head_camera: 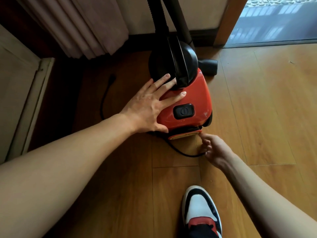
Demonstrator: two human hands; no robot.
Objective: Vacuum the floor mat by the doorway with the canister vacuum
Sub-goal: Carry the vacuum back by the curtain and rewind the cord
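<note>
Two hands in play. Left fingers (pixel 164 80) straight and spread, lying flat across the top of the canister vacuum (pixel 193 93): tips reach the black front dome, thumb pressed along the near left edge of the red shell. Left hand (pixel 147 107) rests on it palm down, not wrapped round anything.

Right fingertips (pixel 203 136) curled together just behind the vacuum's rear end, pinching the power cord (pixel 178 152); slightly blurred, so the exact grip is unclear. Right hand (pixel 214 150) sits low, close to the floor (pixel 265 100). The cord loops out from under the rear and runs along the boards into that hand.

Vacuum stands on the wood floor near the far wall, between the curtain (pixel 85 26) on the left and the door frame (pixel 226 23) on the right. Power switch (pixel 183 111) sits on the rear top, just right of the left palm. Hose (pixel 159 23) and wand (pixel 181 19) rise out of frame at the top. Floor nozzle (pixel 208 67) lies on the boards just right of the dome. More black cable (pixel 104 100) lies left of the body. One shoe (pixel 200 212) at the near edge
</note>
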